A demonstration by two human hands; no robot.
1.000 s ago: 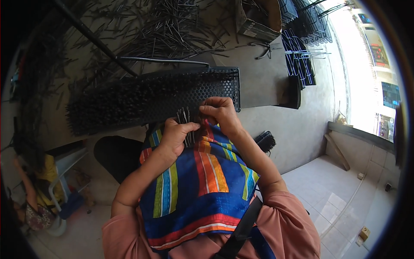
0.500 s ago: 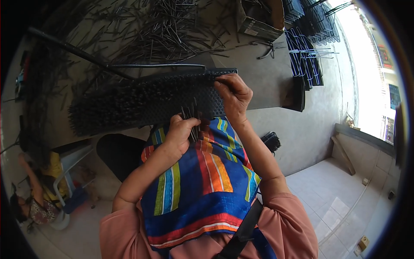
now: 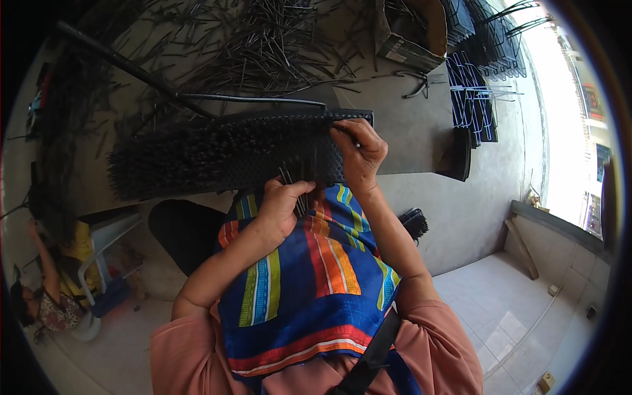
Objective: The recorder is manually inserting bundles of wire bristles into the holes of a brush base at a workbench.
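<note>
A long black perforated panel (image 3: 257, 172) lies across the table edge in front of me. Dark bristles (image 3: 178, 155) stand thickly over its left part, while the right part shows bare holes. My left hand (image 3: 282, 205) grips a small bundle of thin dark strips (image 3: 287, 174), tips upward, just below the panel's near edge. At the panel's right end my right hand (image 3: 362, 150) is closed, thumb and fingertips pinched together over the holes. Whatever lies in that pinch is too small and dark to make out.
Loose dark strips (image 3: 263, 56) are heaped behind the panel. A bent metal rod (image 3: 257, 99) runs along its far edge. An open cardboard box (image 3: 411, 52) and stacked wire racks (image 3: 471, 92) stand at the back right. Another person (image 3: 56, 306) sits at the far left.
The whole view has shifted slightly, so the table and panel appear a little farther right. Both hands keep nearly the same places and grips.
</note>
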